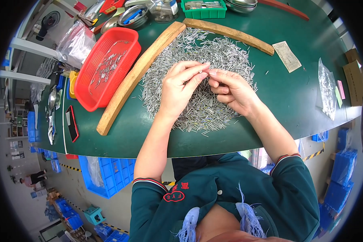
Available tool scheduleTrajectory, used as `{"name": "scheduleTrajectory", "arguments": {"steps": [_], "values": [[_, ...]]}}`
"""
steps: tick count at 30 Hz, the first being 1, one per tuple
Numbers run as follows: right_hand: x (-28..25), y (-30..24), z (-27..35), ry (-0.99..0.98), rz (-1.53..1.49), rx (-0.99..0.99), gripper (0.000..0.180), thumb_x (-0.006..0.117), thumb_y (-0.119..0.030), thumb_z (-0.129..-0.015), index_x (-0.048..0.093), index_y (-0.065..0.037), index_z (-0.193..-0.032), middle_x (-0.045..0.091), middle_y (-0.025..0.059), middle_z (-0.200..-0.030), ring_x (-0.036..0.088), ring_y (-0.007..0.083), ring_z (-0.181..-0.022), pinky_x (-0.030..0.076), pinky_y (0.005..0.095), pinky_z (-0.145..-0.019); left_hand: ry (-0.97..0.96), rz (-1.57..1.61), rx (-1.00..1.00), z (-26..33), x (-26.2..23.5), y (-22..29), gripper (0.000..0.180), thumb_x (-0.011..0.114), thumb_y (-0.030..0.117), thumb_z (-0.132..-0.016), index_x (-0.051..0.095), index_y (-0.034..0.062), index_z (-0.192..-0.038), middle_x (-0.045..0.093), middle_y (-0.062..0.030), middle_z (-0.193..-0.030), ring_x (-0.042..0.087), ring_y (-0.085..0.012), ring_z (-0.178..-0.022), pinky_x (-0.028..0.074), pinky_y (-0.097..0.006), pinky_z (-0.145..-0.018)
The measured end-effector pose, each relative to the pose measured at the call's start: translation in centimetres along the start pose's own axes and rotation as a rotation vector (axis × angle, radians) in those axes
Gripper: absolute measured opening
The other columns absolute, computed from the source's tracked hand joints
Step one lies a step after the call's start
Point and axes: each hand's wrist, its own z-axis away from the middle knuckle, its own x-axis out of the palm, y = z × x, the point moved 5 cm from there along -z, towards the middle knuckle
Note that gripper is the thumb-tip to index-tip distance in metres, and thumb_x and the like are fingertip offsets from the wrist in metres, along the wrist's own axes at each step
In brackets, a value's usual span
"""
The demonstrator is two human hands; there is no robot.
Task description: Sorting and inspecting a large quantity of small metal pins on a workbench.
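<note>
A big heap of small silver metal pins [213,52] lies on the green table [294,101], fenced by two wooden strips. Above the heap, my left hand [180,86] and my right hand [232,90] meet fingertip to fingertip. A thin pin is pinched between the fingertips of both hands. At the left, a red plastic basket [90,86] holds a scatter of the same pins.
The long wooden strip [137,74] runs between heap and basket; a second strip [230,34] lies behind the heap. A phone [72,123], a paper slip [286,56], clear bags [327,88], a green tray [203,12] and metal bowls stand around. Blue crates sit below the table.
</note>
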Motion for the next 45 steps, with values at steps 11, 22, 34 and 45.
{"name": "scheduleTrajectory", "arguments": {"steps": [11, 22, 34, 45], "values": [[0.1, 0.7, 0.0, 0.062, -0.134, 0.123, 0.026, 0.048, -0.027, -0.094, 0.052, -0.003, -0.100, 0.048, -0.0006, -0.081, 0.035, 0.0000, -0.055, 0.022, 0.0119, -0.035, -0.008, -0.056, 0.117, 0.0, 0.2, 0.9, 0.025, 0.066, 0.014, -0.077, 0.068, 0.0114, -0.102, 0.064, -0.0057, -0.095, 0.057, -0.0206, -0.091, 0.044, -0.032, -0.081], [-1.3, -0.3, -0.7, -0.127, -0.480, 0.068, 0.023, 0.043, -0.027, -0.096, 0.050, -0.006, -0.105, 0.038, -0.0053, -0.069, 0.032, -0.0003, -0.053, 0.020, 0.0127, -0.035, 0.028, -0.827, -0.083, -0.1, -2.5, -2.9, 0.025, 0.057, 0.029, -0.086, 0.068, 0.0088, -0.097, 0.065, -0.0059, -0.095, 0.055, -0.0240, -0.097, 0.034, -0.038, -0.089], [-0.8, -0.1, -0.4, 0.015, -0.306, 0.050, 0.023, 0.047, -0.020, -0.095, 0.050, -0.004, -0.110, 0.042, -0.0049, -0.073, 0.033, -0.0011, -0.054, 0.022, 0.0121, -0.037, -0.183, -0.482, -0.109, -0.6, -1.3, -3.2, 0.022, 0.062, 0.025, -0.081, 0.067, 0.0059, -0.091, 0.065, -0.0075, -0.091, 0.056, -0.0227, -0.094, 0.034, -0.036, -0.092], [-0.2, -0.1, 0.0, 0.063, 0.105, 0.005, 0.028, 0.050, -0.021, -0.093, 0.052, -0.002, -0.115, 0.033, -0.0076, -0.068, 0.026, -0.0014, -0.052, 0.018, 0.0131, -0.039, 0.070, -0.144, 0.008, -0.5, -0.7, -1.4, 0.011, 0.066, 0.016, -0.077, 0.069, 0.0128, -0.087, 0.062, -0.0011, -0.086, 0.058, -0.0166, -0.085, 0.035, -0.038, -0.088]]}}
